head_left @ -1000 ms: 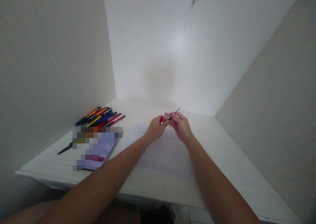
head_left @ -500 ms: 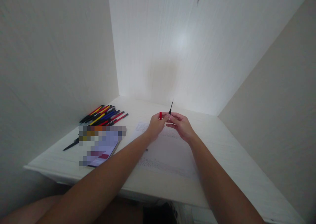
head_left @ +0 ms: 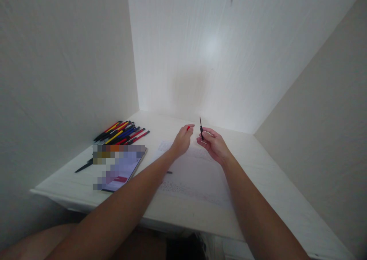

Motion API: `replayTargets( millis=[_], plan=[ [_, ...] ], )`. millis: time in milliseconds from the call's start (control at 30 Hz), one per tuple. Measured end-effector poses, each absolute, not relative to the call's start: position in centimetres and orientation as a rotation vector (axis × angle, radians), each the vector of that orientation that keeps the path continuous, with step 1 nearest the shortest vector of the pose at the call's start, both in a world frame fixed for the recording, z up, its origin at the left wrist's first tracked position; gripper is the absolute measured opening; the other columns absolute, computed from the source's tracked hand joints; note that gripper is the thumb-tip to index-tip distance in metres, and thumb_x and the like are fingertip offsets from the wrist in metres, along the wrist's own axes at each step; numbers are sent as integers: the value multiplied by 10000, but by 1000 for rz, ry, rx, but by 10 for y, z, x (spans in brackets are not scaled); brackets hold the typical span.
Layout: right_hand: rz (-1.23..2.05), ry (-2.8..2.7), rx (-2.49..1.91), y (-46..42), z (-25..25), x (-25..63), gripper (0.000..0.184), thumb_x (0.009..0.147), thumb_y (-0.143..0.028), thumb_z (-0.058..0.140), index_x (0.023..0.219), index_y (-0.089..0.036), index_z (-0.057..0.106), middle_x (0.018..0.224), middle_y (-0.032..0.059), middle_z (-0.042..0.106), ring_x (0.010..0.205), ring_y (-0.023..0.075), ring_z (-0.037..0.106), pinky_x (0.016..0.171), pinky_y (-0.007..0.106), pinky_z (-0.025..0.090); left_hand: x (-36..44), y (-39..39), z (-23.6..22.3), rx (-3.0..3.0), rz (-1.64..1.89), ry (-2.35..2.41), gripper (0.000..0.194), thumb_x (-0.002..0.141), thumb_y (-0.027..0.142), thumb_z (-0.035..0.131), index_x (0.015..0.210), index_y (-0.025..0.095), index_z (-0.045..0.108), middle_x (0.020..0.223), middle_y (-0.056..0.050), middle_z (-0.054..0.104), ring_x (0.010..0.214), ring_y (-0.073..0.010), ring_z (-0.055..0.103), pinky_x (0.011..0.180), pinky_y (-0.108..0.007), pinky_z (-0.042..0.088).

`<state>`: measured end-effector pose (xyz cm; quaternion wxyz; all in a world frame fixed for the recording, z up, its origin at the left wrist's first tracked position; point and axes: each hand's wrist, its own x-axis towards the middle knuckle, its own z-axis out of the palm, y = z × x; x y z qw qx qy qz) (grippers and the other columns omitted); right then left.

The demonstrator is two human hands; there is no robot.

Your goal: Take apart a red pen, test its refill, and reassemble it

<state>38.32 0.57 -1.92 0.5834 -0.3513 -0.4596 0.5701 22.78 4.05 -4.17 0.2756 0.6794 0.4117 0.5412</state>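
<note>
My left hand (head_left: pixel 181 141) is closed around a red pen barrel (head_left: pixel 188 128), of which only the red tip shows past the fingers. My right hand (head_left: pixel 213 144) pinches a thin black pen part (head_left: pixel 201 128) that stands nearly upright above the fingers. The two pieces are apart, a short gap between them. Both hands hover over a printed sheet of paper (head_left: pixel 195 176) on the white desk (head_left: pixel 258 176).
A pile of several red, yellow, blue and black pens (head_left: pixel 122 132) lies at the back left of the desk. In front of it lies a blurred-out booklet (head_left: pixel 119 164), with a black pen (head_left: pixel 84 165) at its left. Walls enclose the desk on three sides.
The hands have drawn apart: the black part has come out of the red barrel and now stands upright in my right hand.
</note>
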Motion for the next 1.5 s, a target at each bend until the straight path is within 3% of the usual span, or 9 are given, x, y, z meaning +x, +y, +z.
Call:
replayTargets(
  millis=[167, 300, 600, 800, 1067, 1267, 1500],
  plan=[
    [1247, -1114, -907, 11, -22, 391, 205, 714, -336, 782, 844, -187, 726, 704, -2, 584, 637, 116, 507, 642, 278, 455, 208, 52, -48, 2096, 1424, 1229, 369, 1020, 286, 361, 1277, 107, 556, 1178, -148, 580, 1130, -233, 542, 1033, -371, 386],
    [1192, -1146, -919, 13, -23, 395, 168, 718, -317, 764, 703, -160, 705, 665, 5, 553, 614, 111, 454, 596, 269, 398, 204, 56, -55, 2264, 1286, 1349, 329, 1021, 279, 356, 1165, 129, 611, 1104, -128, 621, 1065, -245, 569, 987, -379, 408],
    [1095, -1218, -970, 15, -22, 396, 166, 706, -295, 748, 642, -152, 694, 628, 4, 539, 593, 114, 436, 584, 286, 355, 207, 55, -54, 2384, 1089, 1607, 345, 1040, 298, 308, 1110, 156, 614, 1070, -113, 647, 992, -259, 576, 895, -386, 404],
    [1032, -1249, -1031, 15, -24, 396, 179, 701, -323, 751, 656, -159, 697, 625, 3, 560, 574, 117, 439, 563, 288, 348, 205, 55, -51, 2449, 999, 1615, 369, 1040, 300, 310, 1118, 167, 644, 1044, -124, 634, 967, -264, 566, 864, -385, 387],
    [893, -1250, -1040, 15, -24, 394, 239, 694, -389, 792, 802, -185, 730, 624, -20, 567, 568, 119, 434, 554, 285, 335, 211, 44, -47, 2514, 959, 1381, 295, 1006, 309, 438, 1163, 221, 671, 996, -117, 676, 935, -271, 615, 861, -381, 408],
    [939, -1308, -1015, 15, -24, 392, 255, 743, -408, 773, 873, -189, 758, 679, -14, 590, 603, 107, 464, 574, 266, 361, 221, 33, -50, 2456, 1013, 1171, 347, 1017, 332, 411, 1294, 214, 584, 1083, -105, 696, 969, -240, 644, 852, -331, 451],
    [971, -1289, -1012, 16, -23, 400, 261, 728, -418, 788, 883, -211, 754, 881, 42, 702, 822, 163, 638, 671, 272, 469, 226, 36, -54, 2428, 1023, 1110, 342, 1032, 302, 323, 975, 154, 626, 902, -103, 681, 829, -227, 631, 761, -330, 455]
  ],
)
